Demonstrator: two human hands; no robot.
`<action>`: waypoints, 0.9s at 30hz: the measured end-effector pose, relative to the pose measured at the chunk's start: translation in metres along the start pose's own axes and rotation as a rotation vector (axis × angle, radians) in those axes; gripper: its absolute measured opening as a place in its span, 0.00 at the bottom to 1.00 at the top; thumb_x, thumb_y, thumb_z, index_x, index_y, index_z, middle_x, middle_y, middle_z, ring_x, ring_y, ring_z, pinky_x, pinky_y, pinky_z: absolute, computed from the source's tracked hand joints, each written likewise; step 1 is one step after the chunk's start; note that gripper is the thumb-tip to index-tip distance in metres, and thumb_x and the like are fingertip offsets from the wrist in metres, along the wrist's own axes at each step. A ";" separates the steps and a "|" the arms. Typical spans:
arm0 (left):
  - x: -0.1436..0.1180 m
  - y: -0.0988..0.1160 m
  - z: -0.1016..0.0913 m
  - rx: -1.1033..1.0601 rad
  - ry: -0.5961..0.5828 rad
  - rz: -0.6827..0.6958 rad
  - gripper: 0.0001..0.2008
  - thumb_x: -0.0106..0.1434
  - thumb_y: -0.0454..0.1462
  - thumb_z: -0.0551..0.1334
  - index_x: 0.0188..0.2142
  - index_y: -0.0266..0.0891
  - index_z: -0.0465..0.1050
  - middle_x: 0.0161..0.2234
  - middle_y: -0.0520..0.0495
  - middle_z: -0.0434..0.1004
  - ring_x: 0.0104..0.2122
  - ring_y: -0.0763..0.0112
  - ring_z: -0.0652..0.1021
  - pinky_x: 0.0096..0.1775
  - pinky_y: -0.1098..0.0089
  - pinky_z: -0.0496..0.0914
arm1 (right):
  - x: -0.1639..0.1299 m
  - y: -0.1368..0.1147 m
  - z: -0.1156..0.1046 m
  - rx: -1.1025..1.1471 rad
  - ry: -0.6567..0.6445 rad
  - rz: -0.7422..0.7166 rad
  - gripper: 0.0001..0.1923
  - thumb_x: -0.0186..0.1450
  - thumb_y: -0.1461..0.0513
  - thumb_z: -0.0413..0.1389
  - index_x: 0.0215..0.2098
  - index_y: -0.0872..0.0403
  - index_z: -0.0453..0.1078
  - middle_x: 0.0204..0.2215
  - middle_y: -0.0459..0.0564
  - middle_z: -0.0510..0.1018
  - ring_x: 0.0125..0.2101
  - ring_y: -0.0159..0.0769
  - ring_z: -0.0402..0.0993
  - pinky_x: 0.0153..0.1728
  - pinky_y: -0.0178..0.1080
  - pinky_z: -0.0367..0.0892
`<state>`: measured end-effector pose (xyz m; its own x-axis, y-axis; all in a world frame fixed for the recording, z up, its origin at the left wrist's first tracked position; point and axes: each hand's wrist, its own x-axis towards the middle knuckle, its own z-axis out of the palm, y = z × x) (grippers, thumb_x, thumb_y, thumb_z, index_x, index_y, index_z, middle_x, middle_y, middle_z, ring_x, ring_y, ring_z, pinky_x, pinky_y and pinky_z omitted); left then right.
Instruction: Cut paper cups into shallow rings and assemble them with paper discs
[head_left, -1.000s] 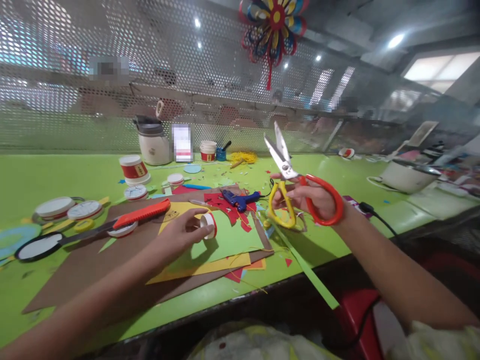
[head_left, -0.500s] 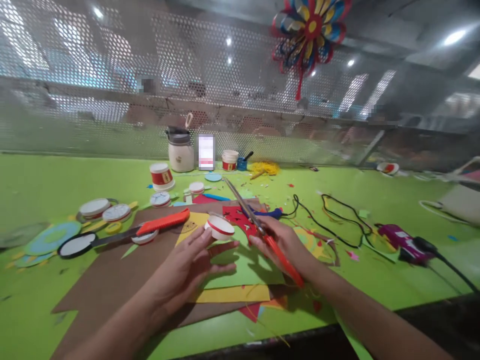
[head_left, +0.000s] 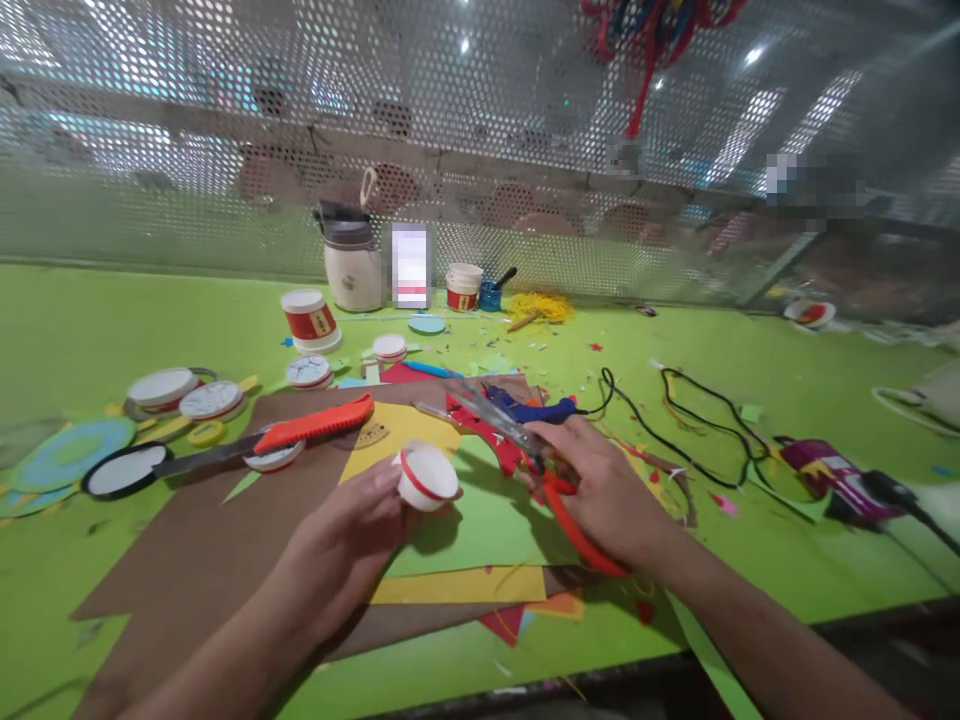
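Observation:
My left hand [head_left: 341, 535] holds a small white cup piece with a red rim [head_left: 424, 476] just above the sheets of green and yellow paper [head_left: 480, 515]. My right hand [head_left: 600, 490] grips scissors with orange and yellow handles [head_left: 517, 440]; their blades point left and away, low over red paper scraps, a short way right of the cup piece. Behind the blades lies a blue glue gun [head_left: 536, 408].
A brown sheet [head_left: 225, 540] covers the green table [head_left: 90, 330]. An orange-handled utility knife [head_left: 315, 425], round discs and lids [head_left: 187, 395], paper cups [head_left: 306, 318], a kettle-like jar [head_left: 351, 260], black cords [head_left: 675, 400] and a purple tool [head_left: 825, 475] lie around. A perforated screen stands behind.
My right hand came down from in front of me to the paper with the scissors. My left hand lifted the cup piece and turned it. The view shifted right and down.

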<state>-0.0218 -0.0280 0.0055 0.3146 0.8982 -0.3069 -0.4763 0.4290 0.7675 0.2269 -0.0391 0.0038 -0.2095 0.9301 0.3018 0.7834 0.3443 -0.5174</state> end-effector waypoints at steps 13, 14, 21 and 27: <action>-0.007 0.014 -0.010 0.814 -0.551 -0.141 0.24 0.57 0.50 0.65 0.51 0.45 0.73 0.56 0.43 0.72 0.54 0.50 0.71 0.51 0.60 0.67 | 0.012 0.008 -0.011 -0.141 -0.155 0.055 0.25 0.61 0.57 0.62 0.56 0.47 0.68 0.41 0.50 0.70 0.35 0.36 0.71 0.37 0.39 0.68; -0.006 0.014 -0.011 0.822 -0.537 -0.141 0.24 0.57 0.50 0.65 0.51 0.45 0.73 0.57 0.44 0.71 0.54 0.49 0.71 0.51 0.59 0.67 | 0.016 0.016 -0.017 -0.159 -0.109 0.099 0.26 0.61 0.55 0.62 0.57 0.48 0.67 0.41 0.51 0.70 0.36 0.38 0.71 0.39 0.40 0.68; -0.004 0.013 -0.016 0.850 -0.484 -0.114 0.24 0.56 0.52 0.64 0.49 0.47 0.75 0.60 0.45 0.69 0.57 0.48 0.69 0.53 0.57 0.66 | 0.021 0.071 -0.020 -0.281 0.131 0.339 0.19 0.67 0.57 0.57 0.55 0.54 0.66 0.48 0.53 0.73 0.43 0.41 0.73 0.44 0.49 0.71; -0.012 0.018 -0.012 0.918 -0.360 -0.041 0.18 0.56 0.49 0.65 0.46 0.49 0.77 0.60 0.51 0.70 0.60 0.51 0.67 0.57 0.61 0.65 | 0.014 0.066 -0.010 -0.294 0.199 0.351 0.18 0.69 0.57 0.56 0.56 0.53 0.65 0.51 0.54 0.72 0.44 0.41 0.74 0.43 0.48 0.72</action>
<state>-0.0440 -0.0304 0.0163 0.6204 0.7365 -0.2698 0.3143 0.0817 0.9458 0.2818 -0.0050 -0.0180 0.1899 0.9309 0.3121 0.9243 -0.0623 -0.3766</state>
